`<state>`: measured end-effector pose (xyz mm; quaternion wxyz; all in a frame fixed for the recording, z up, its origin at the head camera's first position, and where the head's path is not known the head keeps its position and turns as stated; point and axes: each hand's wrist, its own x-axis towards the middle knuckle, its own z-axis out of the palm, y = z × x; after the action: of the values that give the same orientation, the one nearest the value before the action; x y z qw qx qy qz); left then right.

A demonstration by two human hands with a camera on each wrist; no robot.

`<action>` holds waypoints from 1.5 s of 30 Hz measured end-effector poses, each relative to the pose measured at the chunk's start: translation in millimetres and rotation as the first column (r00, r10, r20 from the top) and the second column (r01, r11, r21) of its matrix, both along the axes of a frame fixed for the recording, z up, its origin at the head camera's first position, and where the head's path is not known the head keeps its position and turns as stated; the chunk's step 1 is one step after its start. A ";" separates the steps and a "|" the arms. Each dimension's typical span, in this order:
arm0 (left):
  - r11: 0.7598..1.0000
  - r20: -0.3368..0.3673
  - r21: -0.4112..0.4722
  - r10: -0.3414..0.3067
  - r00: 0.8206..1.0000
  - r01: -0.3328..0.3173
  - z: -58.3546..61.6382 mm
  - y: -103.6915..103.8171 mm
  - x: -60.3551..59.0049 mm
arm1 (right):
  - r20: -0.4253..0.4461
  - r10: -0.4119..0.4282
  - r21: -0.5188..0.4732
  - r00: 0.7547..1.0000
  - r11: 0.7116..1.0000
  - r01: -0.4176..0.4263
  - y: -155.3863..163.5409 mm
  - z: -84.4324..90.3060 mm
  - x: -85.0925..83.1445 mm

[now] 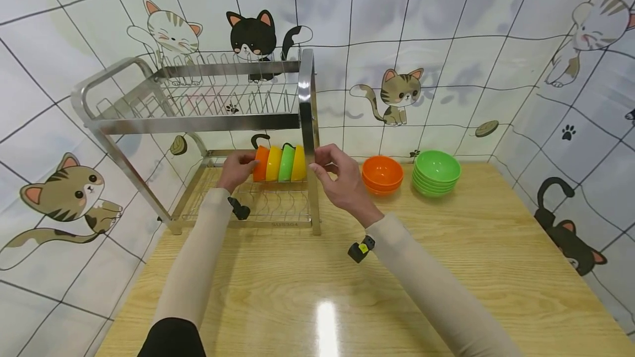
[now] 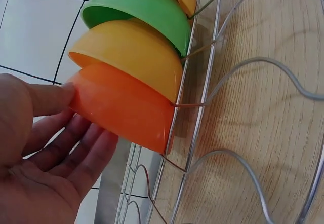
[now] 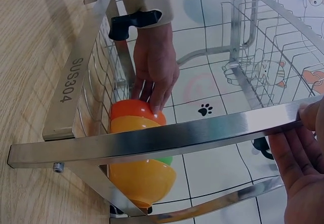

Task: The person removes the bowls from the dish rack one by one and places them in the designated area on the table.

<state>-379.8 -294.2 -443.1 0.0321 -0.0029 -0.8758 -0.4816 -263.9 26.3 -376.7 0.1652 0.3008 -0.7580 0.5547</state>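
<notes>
On the lower tier of a two-tier steel dish rack, several bowls stand on edge in a row at the right end. An orange bowl is leftmost, followed by a yellow bowl, a green bowl and another yellow bowl. My left hand pinches the orange bowl's rim, thumb on one side and fingers on the other. With thumb and fingers on either side, my right hand grips the rack's right front post.
To the right of the rack, a stack of orange bowls and a stack of green bowls stand on the wooden table. A tiled wall covering with cat drawings rises behind. The rack's upper tier overhangs the left hand.
</notes>
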 end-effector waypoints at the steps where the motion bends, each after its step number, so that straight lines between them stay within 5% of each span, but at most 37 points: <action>1: 1.000 0.001 0.000 0.004 1.000 -0.004 -0.3 0.1 -0.5 | 0.001 -0.002 -0.004 1.000 1.000 0.002 -0.5 0.0 0.3; 15: 0.998 0.041 0.032 0.048 0.998 -0.049 -2.6 2.4 1.0 | 0.046 -0.024 -0.016 0.999 1.000 0.025 -8.1 1.7 5.5; 30: 0.990 0.031 0.117 0.077 0.997 -0.080 -0.6 2.1 4.7 | -0.029 -0.010 -0.009 1.000 1.000 0.010 -2.4 -4.2 0.3; 45: 0.978 -0.006 0.194 0.083 0.997 -0.080 5.3 2.9 8.1 | 0.012 -0.030 -0.019 0.999 0.999 0.030 -4.5 -0.4 5.3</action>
<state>-371.7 -291.3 -437.8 0.0580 0.0329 -0.8239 -0.5627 -258.6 21.8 -377.1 0.1721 0.2844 -0.7581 0.5610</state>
